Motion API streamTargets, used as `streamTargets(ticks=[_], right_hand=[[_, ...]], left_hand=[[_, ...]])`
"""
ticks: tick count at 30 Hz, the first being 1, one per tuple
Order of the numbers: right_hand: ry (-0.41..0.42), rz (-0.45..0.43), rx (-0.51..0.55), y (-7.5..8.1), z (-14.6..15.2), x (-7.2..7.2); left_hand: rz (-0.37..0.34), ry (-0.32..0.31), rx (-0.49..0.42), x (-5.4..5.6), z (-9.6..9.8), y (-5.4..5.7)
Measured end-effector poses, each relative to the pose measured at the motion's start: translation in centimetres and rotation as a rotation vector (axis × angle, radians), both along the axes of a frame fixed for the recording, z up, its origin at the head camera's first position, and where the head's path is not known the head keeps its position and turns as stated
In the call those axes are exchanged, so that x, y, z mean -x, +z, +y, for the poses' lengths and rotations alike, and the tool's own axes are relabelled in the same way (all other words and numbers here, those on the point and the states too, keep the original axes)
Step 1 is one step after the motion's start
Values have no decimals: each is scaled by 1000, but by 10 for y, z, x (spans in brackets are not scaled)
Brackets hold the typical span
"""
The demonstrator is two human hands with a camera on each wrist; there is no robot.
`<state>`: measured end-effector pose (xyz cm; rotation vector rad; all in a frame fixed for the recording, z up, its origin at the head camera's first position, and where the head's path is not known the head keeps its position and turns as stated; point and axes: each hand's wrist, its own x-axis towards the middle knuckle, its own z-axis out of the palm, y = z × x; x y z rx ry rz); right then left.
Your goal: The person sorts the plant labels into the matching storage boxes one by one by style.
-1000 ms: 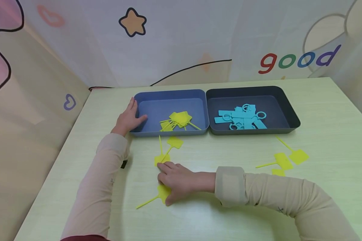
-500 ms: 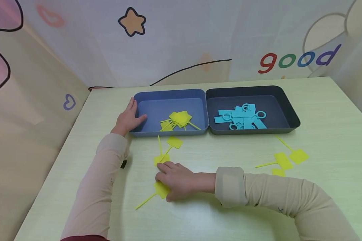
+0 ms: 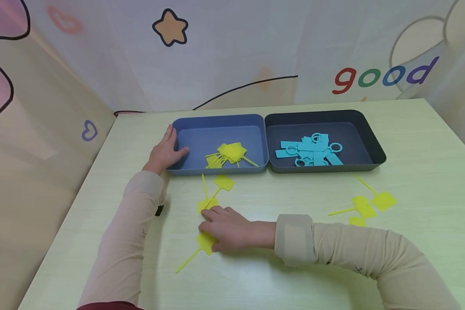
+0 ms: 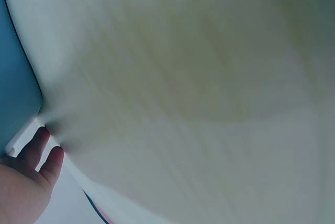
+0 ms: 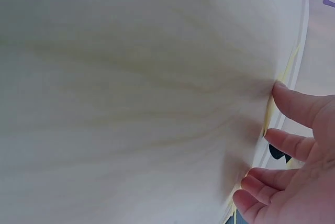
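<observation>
At its left end the blue tray (image 3: 182, 172) is held by my left hand (image 3: 162, 153), thumb over the rim inside and fingers along the outer wall. Several yellow tags (image 3: 232, 151) with thin stems lie piled in that tray. On the table in front, my right hand (image 3: 228, 230) has thumb and index finger at opposite edges of a flat yellow tag (image 3: 205, 244), its stem pointing to the lower left. The right wrist view shows the thumb (image 5: 293, 103) touching that tag's edge. Two crossed yellow tags (image 3: 224, 183) lie just beyond the right fingertips.
Against the blue tray stands a dark grey tray (image 3: 356, 146) with several light-blue ringed tags (image 3: 311, 148). More yellow tags (image 3: 383, 201) lie on the table at the right, one partly hidden by the right sleeve (image 3: 345, 245). A printed curtain (image 3: 232, 51) hangs behind the table.
My right thumb has drawn in towards the index finger, and the yellow tag under it has turned a little. The crossed tags have shifted slightly; my left hand stays on the tray.
</observation>
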<state>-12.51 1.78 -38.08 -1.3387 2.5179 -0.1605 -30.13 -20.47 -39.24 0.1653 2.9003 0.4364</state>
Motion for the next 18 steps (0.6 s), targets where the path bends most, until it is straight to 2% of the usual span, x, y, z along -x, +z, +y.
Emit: streamTargets(ticks=[7, 13, 16, 18], right_hand=[[37, 70, -3, -2, -2, 3], [19, 105, 21, -2, -4, 2], [-20, 29, 52, 0, -5, 2], [-58, -83, 75, 1, -5, 3]], left_hand=[[9, 4, -4, 0, 1, 0], [13, -6, -9, -1, 1, 0], [11, -5, -12, -1, 1, 1], [8, -6, -8, 0, 1, 0]])
